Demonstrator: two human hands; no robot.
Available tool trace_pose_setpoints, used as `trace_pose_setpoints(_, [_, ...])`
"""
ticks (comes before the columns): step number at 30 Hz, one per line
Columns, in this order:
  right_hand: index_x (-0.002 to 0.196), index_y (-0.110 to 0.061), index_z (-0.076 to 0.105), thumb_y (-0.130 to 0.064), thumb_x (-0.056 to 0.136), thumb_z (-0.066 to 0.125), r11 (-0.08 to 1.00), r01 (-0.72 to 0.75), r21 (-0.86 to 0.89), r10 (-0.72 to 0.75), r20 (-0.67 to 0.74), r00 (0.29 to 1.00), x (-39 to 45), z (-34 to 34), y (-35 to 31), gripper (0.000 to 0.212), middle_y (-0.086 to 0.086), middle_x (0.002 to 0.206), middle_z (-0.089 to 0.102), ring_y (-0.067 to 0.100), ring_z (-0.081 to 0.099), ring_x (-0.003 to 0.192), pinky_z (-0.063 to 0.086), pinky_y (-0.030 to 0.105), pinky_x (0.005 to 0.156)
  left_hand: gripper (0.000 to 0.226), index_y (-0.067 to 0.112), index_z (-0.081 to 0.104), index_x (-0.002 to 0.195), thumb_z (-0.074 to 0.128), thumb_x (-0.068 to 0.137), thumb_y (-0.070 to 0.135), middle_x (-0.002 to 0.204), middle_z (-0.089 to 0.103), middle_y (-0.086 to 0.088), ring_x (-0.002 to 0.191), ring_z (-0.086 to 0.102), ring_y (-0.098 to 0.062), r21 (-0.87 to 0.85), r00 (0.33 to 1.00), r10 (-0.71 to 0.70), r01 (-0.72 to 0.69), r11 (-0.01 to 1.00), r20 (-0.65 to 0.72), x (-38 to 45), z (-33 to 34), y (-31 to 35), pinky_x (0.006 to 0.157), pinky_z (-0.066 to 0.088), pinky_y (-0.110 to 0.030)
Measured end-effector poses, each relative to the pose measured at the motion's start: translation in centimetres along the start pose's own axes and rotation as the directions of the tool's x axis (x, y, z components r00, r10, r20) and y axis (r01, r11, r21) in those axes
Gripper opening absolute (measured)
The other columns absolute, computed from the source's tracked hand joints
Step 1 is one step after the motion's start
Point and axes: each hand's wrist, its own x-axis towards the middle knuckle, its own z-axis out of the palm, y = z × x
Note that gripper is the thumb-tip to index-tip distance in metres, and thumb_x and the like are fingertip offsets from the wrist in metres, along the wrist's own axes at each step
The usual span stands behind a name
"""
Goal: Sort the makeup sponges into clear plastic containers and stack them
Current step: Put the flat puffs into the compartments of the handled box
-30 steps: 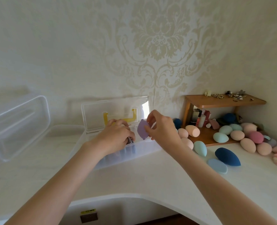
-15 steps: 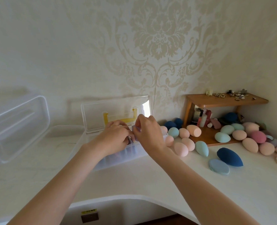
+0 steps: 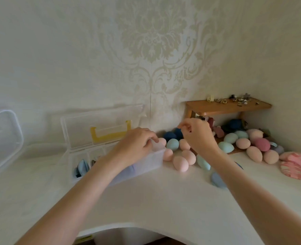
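A clear compartment box (image 3: 146, 165) stands on the white counter with its lid (image 3: 100, 128) up, showing a yellow handle. Blue sponges (image 3: 81, 168) fill its left cell, and a purple one (image 3: 128, 169) shows through the front wall. My left hand (image 3: 137, 145) grips the box's right end, fingers curled over the rim. My right hand (image 3: 197, 135) hovers right of the box with loosely curled fingers and nothing in it, above loose pink (image 3: 180, 163), teal (image 3: 172, 144) and navy (image 3: 170, 136) egg-shaped sponges.
A wooden shelf (image 3: 227, 106) in the right corner carries small trinkets, with more sponges under and before it. A flat blue sponge (image 3: 217, 179) lies under my right forearm. Pink striped pads (image 3: 294, 163) sit far right. A large clear tub (image 3: 3, 138) leans at the left.
My right hand carried a purple sponge to the box, let it go inside, and has moved right and up, empty. My left hand stayed on the box.
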Motion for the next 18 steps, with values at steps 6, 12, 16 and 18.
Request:
trace_pose_setpoints(6, [0.114,-0.012,0.058,-0.020,0.098,0.033,0.860,-0.150,-0.488,0.258,0.162,0.952,4.1,-2.7,11.7,0.031,0.014,0.114,0.058,0.032,0.047,0.113,0.040,0.038,0.089,0.030,0.016,0.065,0.109,0.041,0.092,0.011,0.113,0.065,-0.001,0.096,0.056,-0.018,0.035,0.990,0.087,-0.091,0.995,0.111,4.1,4.0,4.1,0.093,0.041,-0.031])
trace_pose_setpoints(12, [0.141,-0.030,0.034,-0.041,0.099,0.023,0.831,-0.176,-0.528,0.412,0.371,0.832,6.7,-1.4,15.5,0.044,-0.001,0.154,0.026,0.031,0.009,0.145,0.006,0.054,0.115,0.029,0.024,0.064,0.110,0.041,0.093,0.018,0.115,0.063,0.006,0.106,0.055,-0.014,0.050,0.973,0.074,-0.087,0.995,0.219,6.4,6.7,4.7,0.103,0.038,-0.037])
trace_pose_setpoints(16, [0.127,-0.019,0.052,-0.036,0.100,0.025,0.839,-0.197,-0.508,0.382,0.290,0.878,7.0,-1.7,15.5,0.042,0.011,0.134,0.051,0.030,0.039,0.128,0.020,0.053,0.112,0.029,0.023,0.064,0.110,0.040,0.094,0.018,0.116,0.063,0.004,0.107,0.056,-0.015,0.073,0.968,0.067,-0.087,0.994,0.242,7.1,7.4,4.9,0.104,0.036,-0.039])
trace_pose_setpoints(18, [0.110,-0.011,0.059,-0.030,0.099,0.028,0.861,-0.246,-0.446,0.336,0.134,0.932,6.2,-2.7,15.2,0.038,0.017,0.117,0.059,0.032,0.049,0.113,0.032,0.050,0.103,0.029,0.023,0.064,0.109,0.040,0.094,0.018,0.117,0.063,0.003,0.107,0.055,-0.015,0.070,0.967,0.070,-0.090,0.994,0.244,7.2,7.6,5.1,0.104,0.036,-0.039])
